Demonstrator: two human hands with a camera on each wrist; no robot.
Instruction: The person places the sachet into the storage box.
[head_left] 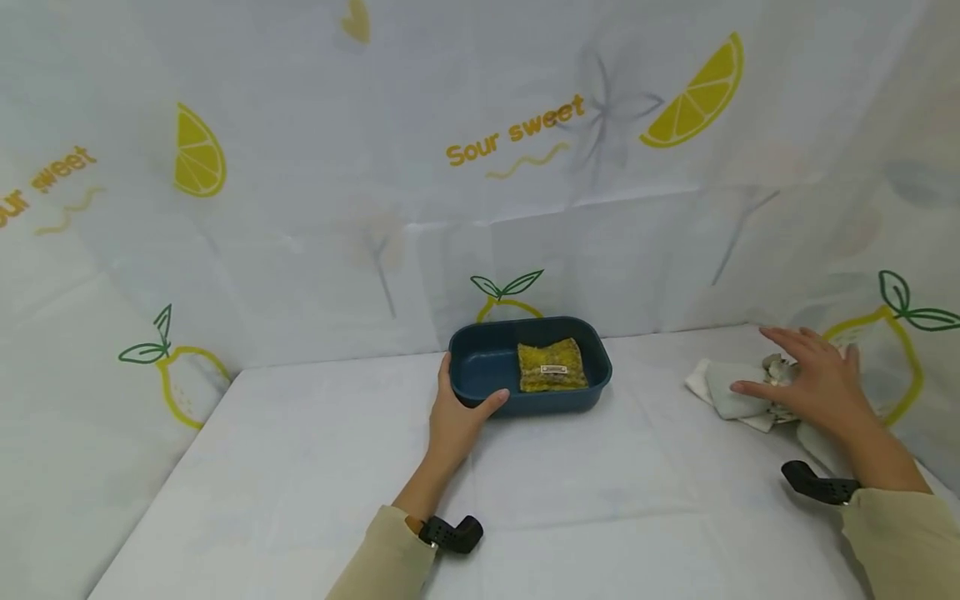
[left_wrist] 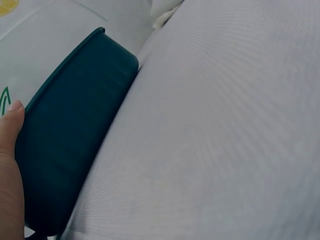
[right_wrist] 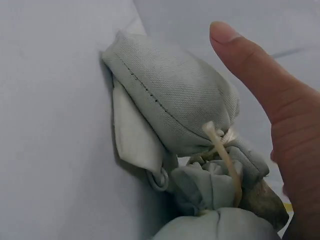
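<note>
Seen from the head only: packet point(head_left: 553, 367) inside the blue box point(head_left: 543, 405) on the table point(head_left: 570, 492). From the right wrist only: stitching point(right_wrist: 146, 91) and cord point(right_wrist: 227, 159) on grey bags point(right_wrist: 175, 100). Gripping the box's left end with the left hand point(head_left: 453, 423), thumb point(left_wrist: 12, 122) at near rim; right hand point(head_left: 821, 379) spread wide by the bags, holding nothing.

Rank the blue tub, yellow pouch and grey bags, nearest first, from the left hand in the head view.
1. Blue tub: touching the left hand.
2. Yellow pouch: inside, toward the right.
3. Grey bags: far right, by the right hand.
</note>
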